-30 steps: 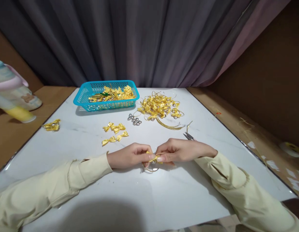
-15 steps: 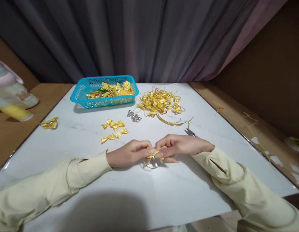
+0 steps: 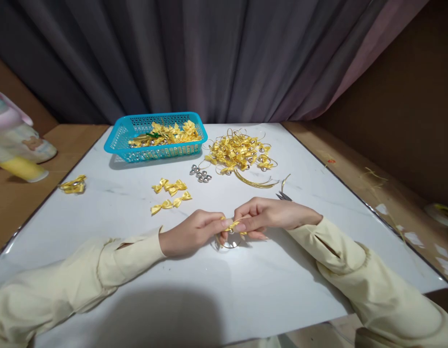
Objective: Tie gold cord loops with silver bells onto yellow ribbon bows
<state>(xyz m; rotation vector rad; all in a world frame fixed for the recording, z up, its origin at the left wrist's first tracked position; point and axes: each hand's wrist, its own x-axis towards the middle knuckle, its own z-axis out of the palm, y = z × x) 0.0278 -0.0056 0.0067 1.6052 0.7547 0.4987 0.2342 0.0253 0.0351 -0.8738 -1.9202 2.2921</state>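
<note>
Going by the head view, since that's the only one: the left hand (image 3: 195, 235) and right hand (image 3: 269, 215) are close together over the white table (image 3: 267, 290), both pinching the same little yellow bow (image 3: 235, 225) between thumbs and fingers. There's a silver bell (image 3: 231, 230) at the middle of it and a thin gold loop (image 3: 231, 247) hanging below. Can't tell whether the cord is knotted; fingers cover that bit.

Progress-wise, I'd call it well along. Behind the hands there's a big pile (image 3: 236, 152) of bows with bells and loops on, so those look done to me. More bows and bells sit in the blue basket (image 3: 127, 155), but whether they're finished I can't say.

What looks left: the one in hand, plus a few loose bows (image 3: 177, 187), a small cluster of loose bells (image 3: 202, 177) and some gold cords (image 3: 252, 182). Scissors (image 3: 283, 196) lie just beyond the right wrist, partly hidden.
</note>
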